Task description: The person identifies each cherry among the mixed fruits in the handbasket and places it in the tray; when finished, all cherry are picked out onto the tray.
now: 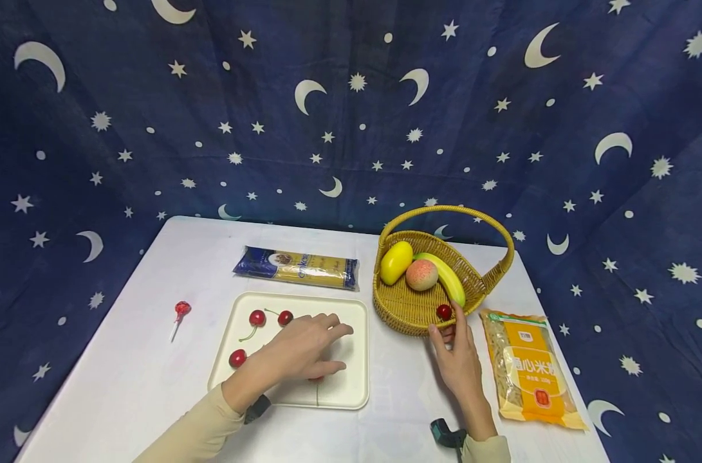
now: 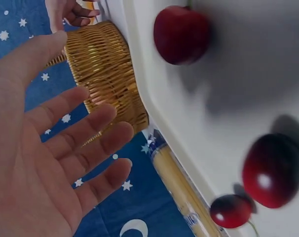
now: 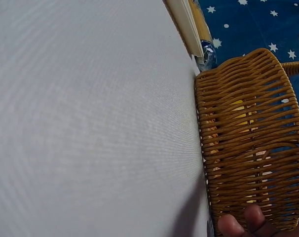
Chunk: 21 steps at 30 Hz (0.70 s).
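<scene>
My left hand (image 1: 307,347) hovers over a cream tray (image 1: 359,360), fingers spread and palm bare in the left wrist view. Red cherries with green stems lie in the tray: one (image 1: 257,317) at the back left, another (image 1: 285,317) beside it, a third (image 1: 237,358) near the left edge. A further cherry (image 2: 181,34) is mostly hidden under my hand in the head view. My right hand (image 1: 459,363) holds the front rim of a wicker basket (image 1: 403,315), some fingertips against its outer wall. Inside are a cherry (image 1: 444,312), banana (image 1: 448,280), peach (image 1: 422,275) and yellow fruit (image 1: 396,263).
A pasta packet (image 1: 298,267) lies behind the tray. To the right of the basket is an orange-yellow food bag (image 1: 533,370). A red lollipop (image 1: 181,310) lies left of the tray on the white table (image 1: 154,386). Dark starry cloth hangs behind.
</scene>
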Each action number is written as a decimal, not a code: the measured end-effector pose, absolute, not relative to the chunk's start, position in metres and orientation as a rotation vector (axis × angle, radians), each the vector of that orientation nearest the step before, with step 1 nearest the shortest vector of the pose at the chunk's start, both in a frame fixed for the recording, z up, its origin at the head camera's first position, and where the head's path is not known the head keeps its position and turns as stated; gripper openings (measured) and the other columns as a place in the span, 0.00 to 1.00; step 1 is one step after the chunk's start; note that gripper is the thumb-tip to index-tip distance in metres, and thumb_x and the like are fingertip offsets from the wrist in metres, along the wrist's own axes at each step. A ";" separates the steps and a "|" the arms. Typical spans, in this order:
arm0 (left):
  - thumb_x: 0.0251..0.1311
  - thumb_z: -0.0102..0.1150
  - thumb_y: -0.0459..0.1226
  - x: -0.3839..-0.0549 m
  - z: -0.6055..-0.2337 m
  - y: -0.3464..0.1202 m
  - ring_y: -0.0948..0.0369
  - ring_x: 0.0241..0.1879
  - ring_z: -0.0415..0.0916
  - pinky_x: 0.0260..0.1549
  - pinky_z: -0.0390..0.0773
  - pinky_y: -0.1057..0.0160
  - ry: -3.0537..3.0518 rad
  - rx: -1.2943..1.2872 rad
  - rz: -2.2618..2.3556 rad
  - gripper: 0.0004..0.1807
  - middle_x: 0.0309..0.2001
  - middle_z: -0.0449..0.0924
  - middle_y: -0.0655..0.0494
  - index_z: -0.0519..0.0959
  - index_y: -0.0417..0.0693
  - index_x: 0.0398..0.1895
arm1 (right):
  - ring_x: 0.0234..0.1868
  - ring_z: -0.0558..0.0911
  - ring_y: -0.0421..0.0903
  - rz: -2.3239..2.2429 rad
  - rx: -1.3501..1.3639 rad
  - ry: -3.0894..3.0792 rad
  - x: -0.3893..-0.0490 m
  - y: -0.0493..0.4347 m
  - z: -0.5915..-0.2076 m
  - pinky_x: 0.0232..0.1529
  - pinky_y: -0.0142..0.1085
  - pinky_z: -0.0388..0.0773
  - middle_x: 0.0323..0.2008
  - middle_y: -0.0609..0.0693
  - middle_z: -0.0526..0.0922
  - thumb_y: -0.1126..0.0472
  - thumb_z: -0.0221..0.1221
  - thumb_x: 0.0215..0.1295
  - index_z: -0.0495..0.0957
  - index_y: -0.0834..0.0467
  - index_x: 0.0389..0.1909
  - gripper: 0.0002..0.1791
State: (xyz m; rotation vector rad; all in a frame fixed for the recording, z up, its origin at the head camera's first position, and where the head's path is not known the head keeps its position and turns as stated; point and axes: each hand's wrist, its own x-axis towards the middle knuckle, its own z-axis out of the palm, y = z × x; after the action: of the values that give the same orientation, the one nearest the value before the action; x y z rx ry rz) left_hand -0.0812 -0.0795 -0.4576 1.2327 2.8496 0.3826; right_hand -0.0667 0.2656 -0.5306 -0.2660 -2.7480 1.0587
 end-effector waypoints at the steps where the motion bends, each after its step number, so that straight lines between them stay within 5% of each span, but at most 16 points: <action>1: 0.65 0.67 0.59 -0.083 -0.456 -0.077 0.64 0.43 0.80 0.39 0.83 0.62 2.847 1.243 0.392 0.31 0.52 0.84 0.60 0.79 0.57 0.67 | 0.46 0.79 0.50 1.057 -0.265 -2.748 -0.067 0.265 -0.531 0.40 0.37 0.69 0.46 0.55 0.77 0.43 0.59 0.78 0.53 0.44 0.85 0.42; 21: 0.70 0.63 0.55 -0.135 -0.431 0.009 0.64 0.39 0.81 0.40 0.84 0.63 2.823 1.419 0.532 0.26 0.52 0.85 0.59 0.81 0.57 0.66 | 0.45 0.79 0.51 1.028 -0.262 -2.761 -0.067 0.266 -0.532 0.39 0.36 0.70 0.46 0.56 0.77 0.43 0.59 0.78 0.53 0.47 0.85 0.42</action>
State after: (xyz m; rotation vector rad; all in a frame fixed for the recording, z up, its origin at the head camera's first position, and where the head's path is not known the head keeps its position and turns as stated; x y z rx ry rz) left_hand -0.1354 0.0089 -0.4309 1.4188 2.8235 0.5315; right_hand -0.0667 0.2657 -0.5321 -0.2619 -2.7611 1.0279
